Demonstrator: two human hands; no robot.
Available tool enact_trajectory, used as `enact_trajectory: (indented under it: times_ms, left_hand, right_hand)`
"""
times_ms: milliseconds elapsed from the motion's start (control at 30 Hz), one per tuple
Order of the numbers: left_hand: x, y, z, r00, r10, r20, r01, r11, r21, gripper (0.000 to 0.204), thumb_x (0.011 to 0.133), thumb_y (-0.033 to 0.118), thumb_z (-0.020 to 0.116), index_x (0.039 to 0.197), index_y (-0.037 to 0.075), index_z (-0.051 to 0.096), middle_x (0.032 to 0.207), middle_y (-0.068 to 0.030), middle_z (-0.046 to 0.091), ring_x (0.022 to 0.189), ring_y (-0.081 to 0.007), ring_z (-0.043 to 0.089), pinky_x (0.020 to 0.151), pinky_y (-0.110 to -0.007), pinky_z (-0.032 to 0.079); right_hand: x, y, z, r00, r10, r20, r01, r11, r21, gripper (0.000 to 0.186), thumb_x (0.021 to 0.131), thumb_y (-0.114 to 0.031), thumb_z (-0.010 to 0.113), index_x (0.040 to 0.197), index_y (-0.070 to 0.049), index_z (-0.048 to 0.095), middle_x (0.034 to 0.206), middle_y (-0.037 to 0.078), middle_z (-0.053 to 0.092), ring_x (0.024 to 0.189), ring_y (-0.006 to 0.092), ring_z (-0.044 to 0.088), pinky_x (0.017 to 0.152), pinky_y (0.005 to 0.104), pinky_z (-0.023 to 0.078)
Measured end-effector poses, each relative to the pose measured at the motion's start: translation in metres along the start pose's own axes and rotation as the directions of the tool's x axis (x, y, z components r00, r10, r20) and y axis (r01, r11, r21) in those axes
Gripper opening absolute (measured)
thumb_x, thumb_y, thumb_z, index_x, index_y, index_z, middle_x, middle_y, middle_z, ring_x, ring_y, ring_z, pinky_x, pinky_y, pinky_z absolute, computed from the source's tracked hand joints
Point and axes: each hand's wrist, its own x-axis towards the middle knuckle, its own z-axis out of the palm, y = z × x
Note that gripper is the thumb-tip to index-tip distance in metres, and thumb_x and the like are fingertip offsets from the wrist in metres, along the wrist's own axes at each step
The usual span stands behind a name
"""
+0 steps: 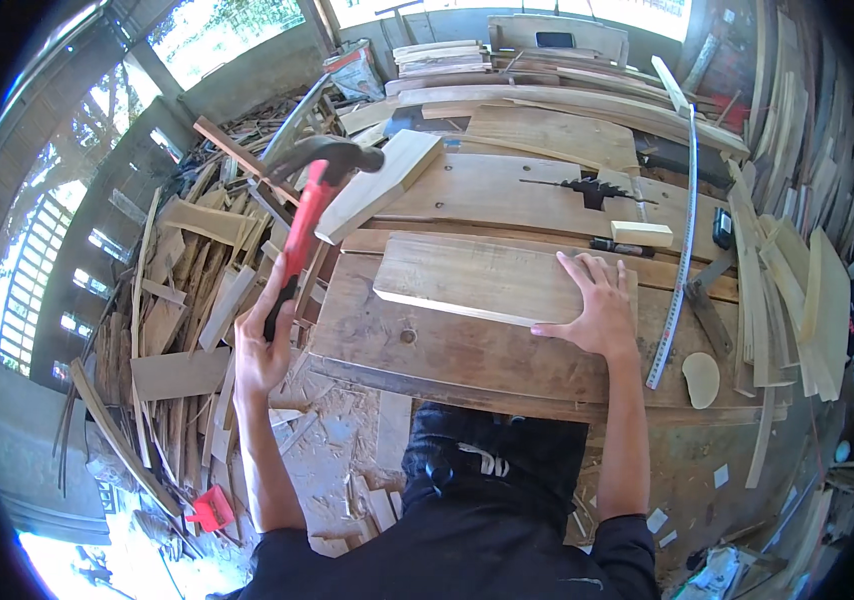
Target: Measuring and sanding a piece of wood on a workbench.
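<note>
My left hand (263,345) is closed around the red and black handle of a claw hammer (309,215). The hammer is raised off the left end of the workbench, its dark metal head uppermost. A pale rectangular wooden board (472,278) lies flat on the wooden workbench (487,350). My right hand (599,308) rests on the board's right end, fingers spread over its top and thumb at the near edge. Just beyond that hand are a dark marker (622,247) and a small pale wood block (642,234).
A toothed circular saw blade (595,188) sticks up through a slot farther back. An extended tape measure blade (680,265) curves along the right, near its case (722,228) and a try square (710,315). Scrap wood (182,330) is heaped left; planks (817,310) lean right.
</note>
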Motion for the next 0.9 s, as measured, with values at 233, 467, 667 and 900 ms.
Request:
enact_trajectory:
  times_ms: [233, 467, 667, 900]
  left_hand:
    - [-0.049, -0.026, 0.051, 0.977, 0.014, 0.214, -0.026, 0.998, 0.052, 0.06, 0.103, 0.008, 0.063, 0.161, 0.015, 0.051, 0.136, -0.027, 0.068, 0.117, -0.0431, 0.071, 0.096, -0.046, 0.057]
    - [-0.015, -0.003, 0.012, 0.994, 0.109, 0.017, -0.109, 0.994, 0.029, 0.065, 0.101, 0.004, 0.067, 0.162, 0.018, 0.05, 0.131, -0.0264, 0.071, 0.097, -0.0391, 0.079, 0.083, -0.043, 0.059]
    - [-0.01, 0.011, 0.027, 0.997, 0.071, 0.006, -0.071, 0.996, -0.055, 0.06, 0.105, 0.006, 0.061, 0.163, 0.016, 0.05, 0.14, -0.0247, 0.068, 0.098, -0.0264, 0.079, 0.087, -0.04, 0.06]
    - [-0.031, -0.018, 0.056, 0.975, 0.023, 0.22, -0.027, 1.0, 0.014, 0.06, 0.098, 0.006, 0.068, 0.155, 0.023, 0.06, 0.106, -0.026, 0.076, 0.092, -0.0383, 0.078, 0.083, -0.042, 0.058]
  right_hand:
    - [0.003, -0.002, 0.003, 0.998, -0.046, -0.043, 0.046, 0.999, -0.003, 0.126, 0.056, -0.08, 0.088, 0.162, -0.024, 0.05, 0.16, 0.014, 0.051, 0.153, 0.0343, 0.042, 0.135, 0.0586, 0.015]
    - [0.002, -0.003, 0.004, 0.999, -0.023, -0.032, 0.023, 1.0, 0.002, 0.125, 0.056, -0.077, 0.09, 0.161, -0.023, 0.05, 0.161, 0.013, 0.051, 0.154, 0.0342, 0.041, 0.134, 0.0595, 0.014]
    - [0.001, -0.002, 0.001, 1.0, 0.006, -0.019, -0.007, 0.999, -0.047, 0.129, 0.057, -0.084, 0.085, 0.164, -0.027, 0.045, 0.163, 0.012, 0.048, 0.156, 0.0323, 0.038, 0.135, 0.0579, 0.014]
    - [0.003, -0.003, 0.002, 1.0, -0.021, -0.001, 0.021, 1.0, 0.021, 0.129, 0.057, -0.085, 0.085, 0.164, -0.024, 0.046, 0.16, 0.013, 0.05, 0.155, 0.0317, 0.04, 0.135, 0.0597, 0.012]
